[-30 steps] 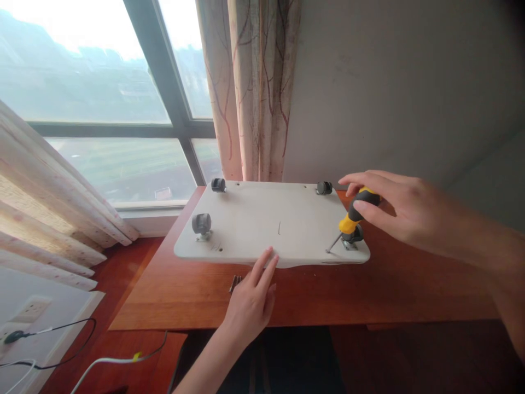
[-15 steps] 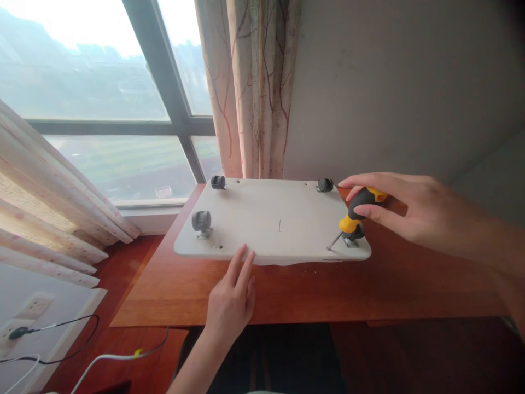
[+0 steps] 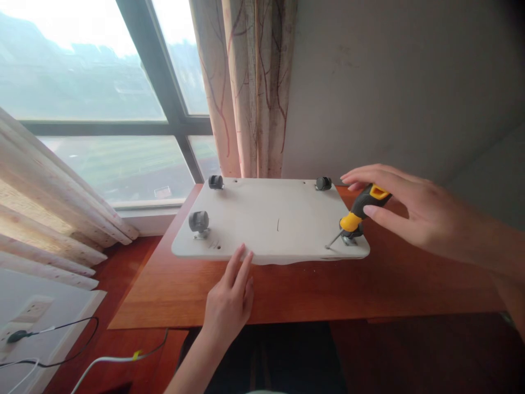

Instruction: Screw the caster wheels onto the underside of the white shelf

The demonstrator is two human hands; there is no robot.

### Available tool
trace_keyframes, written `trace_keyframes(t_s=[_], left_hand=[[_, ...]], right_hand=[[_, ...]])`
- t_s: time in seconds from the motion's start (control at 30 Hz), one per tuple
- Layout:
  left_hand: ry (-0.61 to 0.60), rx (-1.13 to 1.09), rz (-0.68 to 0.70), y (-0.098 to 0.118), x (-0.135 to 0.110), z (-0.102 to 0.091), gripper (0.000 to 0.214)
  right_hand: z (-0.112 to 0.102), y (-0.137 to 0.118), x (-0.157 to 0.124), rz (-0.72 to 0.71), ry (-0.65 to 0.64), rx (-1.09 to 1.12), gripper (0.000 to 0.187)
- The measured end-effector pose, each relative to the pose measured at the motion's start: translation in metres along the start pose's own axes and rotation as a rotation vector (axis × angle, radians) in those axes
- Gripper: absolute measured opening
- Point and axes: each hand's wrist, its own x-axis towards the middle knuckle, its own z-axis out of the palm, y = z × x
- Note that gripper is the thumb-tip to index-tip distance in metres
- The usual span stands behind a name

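A white board lies flat on the wooden table, with a black caster wheel at each corner. My right hand grips a yellow and black screwdriver, thumb on the near side of the handle and fingers over the far side. The shaft slants down to the left, its tip at the board's near right corner, beside a caster partly hidden by the handle. My left hand rests its outstretched fingertips on the board's near edge. Close by stand the near left caster and a small dark hole.
The wooden table runs under the board. Far casters stand along the back edge. Behind are a window, a curtain and a grey wall. Cables and a wall socket are at lower left.
My right hand's fingers have loosened and lifted slightly on the screwdriver handle, which leans a little further right. The tip stays at the same corner. My left hand keeps its place on the board.
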Motion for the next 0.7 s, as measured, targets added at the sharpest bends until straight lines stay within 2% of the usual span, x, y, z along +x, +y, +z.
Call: trace_keyframes(t_s=[0.13, 0.3, 0.5, 0.6, 0.7], left_hand=[[-0.009, -0.005, -0.001, -0.001, -0.001, 0.001, 0.066], [-0.006, -0.004, 0.000, -0.001, 0.000, 0.000, 0.067], [-0.011, -0.017, 0.004, -0.001, 0.001, -0.002, 0.068], [-0.020, -0.025, 0.001, -0.001, 0.001, -0.003, 0.068], [-0.031, -0.041, -0.008, 0.001, 0.001, -0.004, 0.067]], right_hand=[[-0.002, 0.001, 0.000, 0.037, 0.004, 0.018, 0.034], [0.005, -0.002, 0.001, 0.022, 0.122, -0.165, 0.038], [0.017, 0.001, -0.001, 0.038, 0.240, -0.299, 0.033], [0.018, 0.001, -0.002, 0.053, 0.247, -0.277, 0.034], [0.015, 0.000, -0.004, 0.065, 0.188, -0.151, 0.039]])
